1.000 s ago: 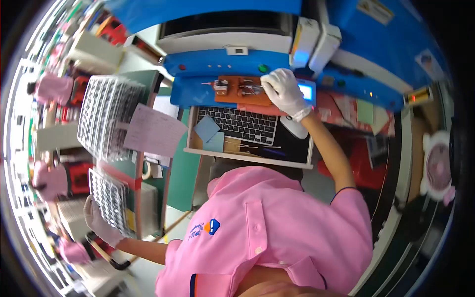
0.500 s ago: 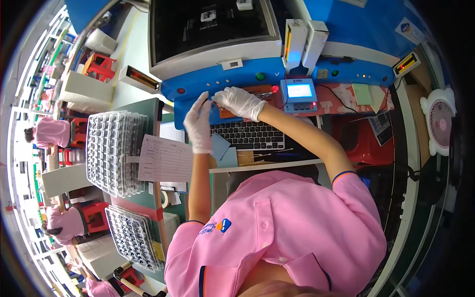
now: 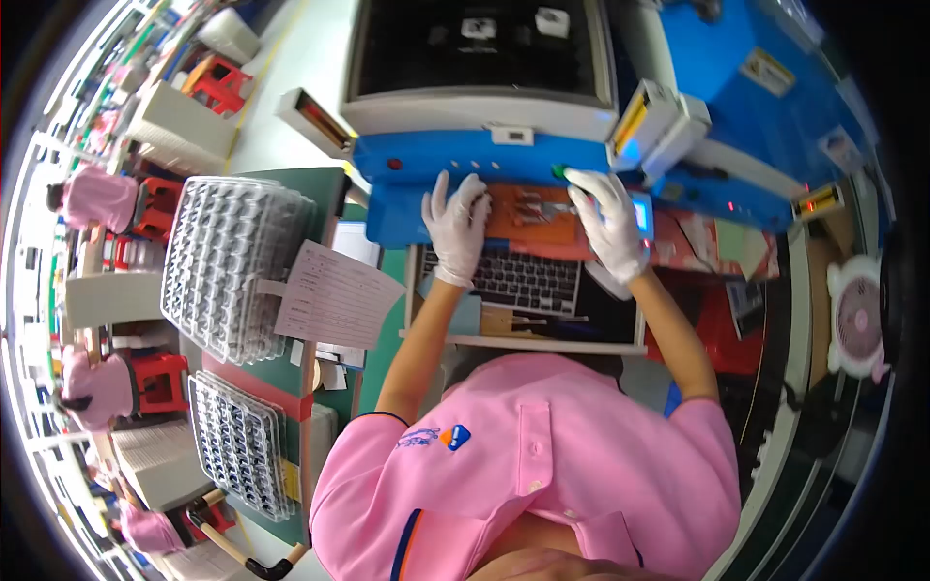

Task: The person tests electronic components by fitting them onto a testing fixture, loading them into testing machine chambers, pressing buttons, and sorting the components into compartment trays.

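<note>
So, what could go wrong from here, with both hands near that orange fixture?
Anything that slips from the left hand or the orange fixture might land on the keyboard, just on the person's side. The right hand, close to the green button, could perhaps bump it.

1. Ahead of me, the blue ledge [image 3: 389,215] carries an orange block [image 3: 528,230] with small metal parts on top.
2. Nearer me, the open drawer [image 3: 542,344] holds a black keyboard [image 3: 528,281], a white mouse [image 3: 604,282] at its right, blue paper notes [image 3: 465,316] near left and thin sticks [image 3: 549,320] along the near side.
3. On my left, the green table [image 3: 327,184] bears a tall far stack of clear trays [image 3: 228,266] and a lower near stack [image 3: 235,441], a red strip [image 3: 260,376] between them.
4. Far left, a red stool [image 3: 219,85] stands on the pale floor [image 3: 302,48].
</note>
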The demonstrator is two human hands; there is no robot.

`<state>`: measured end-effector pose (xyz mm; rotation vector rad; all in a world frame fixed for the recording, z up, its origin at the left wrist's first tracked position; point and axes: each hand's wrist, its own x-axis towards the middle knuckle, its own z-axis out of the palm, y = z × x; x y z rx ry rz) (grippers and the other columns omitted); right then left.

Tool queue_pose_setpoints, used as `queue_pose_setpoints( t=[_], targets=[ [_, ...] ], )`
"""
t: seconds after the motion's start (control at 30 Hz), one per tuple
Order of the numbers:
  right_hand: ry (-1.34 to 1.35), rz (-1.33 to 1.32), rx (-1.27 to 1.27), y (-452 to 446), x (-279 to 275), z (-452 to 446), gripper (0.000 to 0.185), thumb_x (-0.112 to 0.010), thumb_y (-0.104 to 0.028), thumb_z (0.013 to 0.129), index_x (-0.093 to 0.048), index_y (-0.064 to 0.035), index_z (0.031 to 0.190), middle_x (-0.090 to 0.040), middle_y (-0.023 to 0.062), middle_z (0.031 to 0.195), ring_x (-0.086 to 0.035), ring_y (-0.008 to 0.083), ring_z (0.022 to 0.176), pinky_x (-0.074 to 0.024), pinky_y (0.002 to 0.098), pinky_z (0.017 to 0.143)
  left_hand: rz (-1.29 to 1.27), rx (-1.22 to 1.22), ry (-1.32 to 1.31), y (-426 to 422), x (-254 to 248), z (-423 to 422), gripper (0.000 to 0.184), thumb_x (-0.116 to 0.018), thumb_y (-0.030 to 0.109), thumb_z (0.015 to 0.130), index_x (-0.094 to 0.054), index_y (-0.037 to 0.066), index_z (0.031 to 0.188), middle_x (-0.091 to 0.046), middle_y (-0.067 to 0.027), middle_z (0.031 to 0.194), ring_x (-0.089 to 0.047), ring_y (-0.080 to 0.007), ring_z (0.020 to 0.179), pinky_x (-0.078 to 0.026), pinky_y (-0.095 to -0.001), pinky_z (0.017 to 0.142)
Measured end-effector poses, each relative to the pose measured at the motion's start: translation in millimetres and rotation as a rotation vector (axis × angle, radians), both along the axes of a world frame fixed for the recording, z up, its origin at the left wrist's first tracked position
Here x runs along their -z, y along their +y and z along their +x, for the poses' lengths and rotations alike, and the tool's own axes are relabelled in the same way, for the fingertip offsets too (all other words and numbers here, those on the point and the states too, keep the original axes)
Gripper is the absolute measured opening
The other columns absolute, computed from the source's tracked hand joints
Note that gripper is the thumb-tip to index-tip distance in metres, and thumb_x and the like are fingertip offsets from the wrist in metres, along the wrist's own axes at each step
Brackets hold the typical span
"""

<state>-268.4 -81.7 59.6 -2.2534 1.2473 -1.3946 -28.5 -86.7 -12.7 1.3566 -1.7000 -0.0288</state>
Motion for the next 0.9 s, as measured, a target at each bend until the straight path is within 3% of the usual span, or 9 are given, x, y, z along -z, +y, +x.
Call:
queue_pose_setpoints(
  t=[0.13, 0.2, 0.27, 0.4, 0.53, 0.67, 0.7, 0.8, 0.9],
  targets=[
    [-0.212, 0.175, -0.039, -5, 30, -6, 0.02, -0.062, -0.002, 0.093, -0.067, -0.0025, 0.112, -0.068, 0.0065, 0.107, -0.062, 0.0169, 0.096, -0.0489, 0.0288, 0.083, -0.061, -0.078, -0.021, 1, -7, 2, 0.024, -0.074, 0.018, 0.079, -0.065, 0.017, 0.101, -0.05, -0.0094, 0.14, -0.042, -0.0411, 0.128, -0.033, -0.0535, 0.102],
    [-0.329, 0.249, -0.126, -10, 38, 3, 0.019, -0.061, -0.002, 0.094, -0.067, -0.0026, 0.112, -0.068, 0.0043, 0.106, -0.062, 0.013, 0.095, -0.0489, 0.0267, 0.082, -0.065, -0.119, -0.01, -1, -1, -1, 0.025, -0.073, 0.018, 0.079, -0.065, 0.018, 0.102, -0.049, -0.009, 0.141, -0.04, -0.0406, 0.13, -0.033, -0.0542, 0.103],
    [-0.526, 0.484, -0.152, -12, 39, 13, 0.019, -0.059, -0.002, 0.095, -0.067, -0.0032, 0.113, -0.067, 0.0011, 0.106, -0.06, 0.0073, 0.094, -0.0485, 0.0229, 0.082, -0.052, -0.14, 0.006, 0, 2, 0, 0.025, -0.073, 0.018, 0.079, -0.064, 0.018, 0.104, -0.049, -0.0085, 0.141, -0.039, -0.0401, 0.131, -0.032, -0.0549, 0.104],
    [-0.53, 0.659, -0.264, -17, 54, 41, 0.017, -0.059, -0.001, 0.095, -0.068, -0.0029, 0.11, -0.067, 0.003, 0.109, -0.061, 0.0083, 0.094, -0.0495, 0.0225, 0.086, 0.06, -0.132, 0.008, 5, -1, -3, 0.028, -0.071, 0.018, 0.081, -0.063, 0.02, 0.108, -0.047, -0.0074, 0.143, -0.038, -0.0399, 0.133, -0.029, -0.0566, 0.107],
    [-0.471, 0.665, -0.3, -14, 51, 52, 0.018, -0.059, -0.001, 0.095, -0.067, -0.003, 0.11, -0.067, 0.0027, 0.106, -0.062, 0.0083, 0.093, -0.0497, 0.0228, 0.087, 0.123, -0.132, -0.031, 8, -9, -2, 0.031, -0.072, 0.017, 0.081, -0.063, 0.02, 0.111, -0.048, -0.0067, 0.142, -0.037, -0.0393, 0.134, -0.027, -0.0526, 0.11],
    [-0.599, 0.761, -0.357, -15, 6, 48, 0.017, -0.058, -0.002, 0.095, -0.068, -0.0032, 0.109, -0.068, 0.0008, 0.102, -0.06, 0.0064, 0.088, -0.0488, 0.021, 0.082, 0.081, -0.144, -0.081, 1, -32, 2, 0.032, -0.071, 0.017, 0.082, -0.064, 0.019, 0.114, -0.051, -0.0072, 0.139, -0.04, -0.0385, 0.133, -0.03, -0.0508, 0.109],
    [-0.591, 0.746, -0.36, -22, -5, 45, 0.017, -0.058, -0.002, 0.095, -0.068, -0.0032, 0.109, -0.068, 0.0008, 0.102, -0.06, 0.0064, 0.088, -0.0488, 0.021, 0.082, -0.032, -0.099, -0.049, -8, -45, 7, 0.033, -0.071, 0.017, 0.083, -0.063, 0.018, 0.115, -0.051, -0.0076, 0.138, -0.041, -0.0387, 0.132, -0.031, -0.0504, 0.108],
    [-0.398, 0.855, -0.622, -49, -40, 40, 0.018, -0.056, -0.003, 0.095, -0.068, 0.0, 0.108, -0.067, 0.0019, 0.097, -0.061, 0.0083, 0.091, -0.0481, 0.0239, 0.086, -0.265, -0.009, 0.024, -50, -85, 20, 0.034, -0.07, 0.018, 0.084, -0.063, 0.016, 0.116, -0.052, -0.0085, 0.137, -0.043, -0.0391, 0.13, -0.034, -0.0496, 0.108],
    [-0.267, 0.612, -0.5, -85, -91, 63, 0.018, -0.056, -0.004, 0.094, -0.069, 0.0003, 0.106, -0.067, 0.0021, 0.097, -0.061, 0.0094, 0.092, -0.0476, 0.0251, 0.088, -0.308, -0.005, 0.03, -124, -123, 25, 0.035, -0.068, 0.02, 0.087, -0.061, 0.012, 0.12, -0.054, -0.0099, 0.135, -0.044, -0.0392, 0.129, -0.038, -0.0488, 0.105]
  ],
)
